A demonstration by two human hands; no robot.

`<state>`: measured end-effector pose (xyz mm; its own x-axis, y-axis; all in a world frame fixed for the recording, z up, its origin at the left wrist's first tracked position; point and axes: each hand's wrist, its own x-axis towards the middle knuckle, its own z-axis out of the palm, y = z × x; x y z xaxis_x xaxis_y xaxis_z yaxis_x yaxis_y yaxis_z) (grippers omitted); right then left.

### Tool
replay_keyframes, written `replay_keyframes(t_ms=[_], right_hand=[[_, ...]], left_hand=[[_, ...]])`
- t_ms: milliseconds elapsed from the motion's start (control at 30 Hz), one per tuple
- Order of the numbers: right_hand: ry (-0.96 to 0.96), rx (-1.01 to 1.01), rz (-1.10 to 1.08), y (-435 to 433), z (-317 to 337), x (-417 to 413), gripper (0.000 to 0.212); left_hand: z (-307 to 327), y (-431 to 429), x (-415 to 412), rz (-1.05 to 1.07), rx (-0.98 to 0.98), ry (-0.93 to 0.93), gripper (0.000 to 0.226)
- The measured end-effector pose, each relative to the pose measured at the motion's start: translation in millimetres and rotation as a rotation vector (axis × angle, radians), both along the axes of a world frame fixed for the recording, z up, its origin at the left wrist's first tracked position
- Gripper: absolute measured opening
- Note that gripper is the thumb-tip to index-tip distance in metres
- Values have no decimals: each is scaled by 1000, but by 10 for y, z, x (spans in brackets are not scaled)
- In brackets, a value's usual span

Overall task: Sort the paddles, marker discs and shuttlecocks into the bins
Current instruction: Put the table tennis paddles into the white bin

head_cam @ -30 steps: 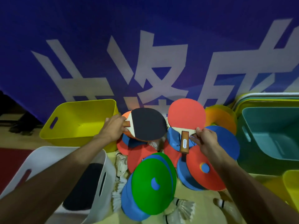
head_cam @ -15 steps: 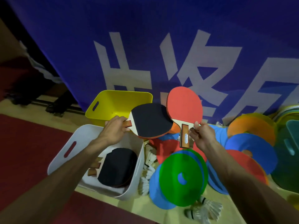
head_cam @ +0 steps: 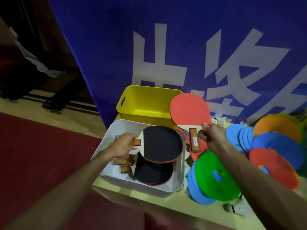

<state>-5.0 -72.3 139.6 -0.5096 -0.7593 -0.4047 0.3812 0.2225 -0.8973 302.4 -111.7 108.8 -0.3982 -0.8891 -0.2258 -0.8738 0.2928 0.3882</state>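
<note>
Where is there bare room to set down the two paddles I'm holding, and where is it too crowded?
The yellow bin shows a bare floor. The white bin has a bare strip along its left wall, beside the stacked paddles filling its right side. Right of that bin, marker discs and shuttlecocks crowd the floor.

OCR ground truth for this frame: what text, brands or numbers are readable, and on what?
Blue banner: large white Chinese characters, cropped by the frame and the yellow bin; not readable whole.
Label on the handle of the red paddle: too small and blurred to read.
No other text visible.
</note>
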Motion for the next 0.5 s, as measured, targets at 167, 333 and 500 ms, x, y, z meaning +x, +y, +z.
replay_keyframes(t_ms=[167,333,500], right_hand=[[57,47,-4,54,39,152,26],[93,94,6,58,8,167,12],[119,119,26,66,-28,175,11]], left_hand=[[-293,-164,87,-92,58,-75,33],[-460,-349,50,-160,20,-118,36],[-604,-500,59,-204,47,-218,33]])
